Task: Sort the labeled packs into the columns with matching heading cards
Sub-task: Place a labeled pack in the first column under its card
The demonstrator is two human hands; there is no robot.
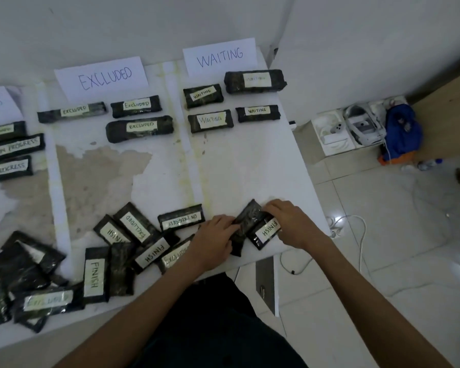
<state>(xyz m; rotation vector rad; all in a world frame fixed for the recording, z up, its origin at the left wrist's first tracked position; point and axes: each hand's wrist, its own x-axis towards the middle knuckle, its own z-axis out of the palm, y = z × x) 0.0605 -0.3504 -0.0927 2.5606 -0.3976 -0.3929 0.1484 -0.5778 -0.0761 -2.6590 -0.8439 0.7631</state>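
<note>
Black wrapped packs with pale labels lie on a white table (250,160). At the back stand the heading cards EXCLUDED (104,77) and WAITING (219,56), with matching packs below each. At the left edge, ON PROGRESS packs (17,147) lie under a cut-off card. A loose heap (133,243) of FINISH, EXCLUDED and ON PROGRESS packs sits at the front. My left hand (213,239) grips an unlabeled-side pack (246,221) near the front right edge. My right hand (290,221) rests its fingers on the same pack, over a FINISH pack (266,232).
The table's right edge runs diagonally beside my right arm. On the tiled floor to the right are white boxes (335,134), a blue bundle (402,131) and a white cable (356,235). Bare tabletop stretches between the sorted rows and the heap.
</note>
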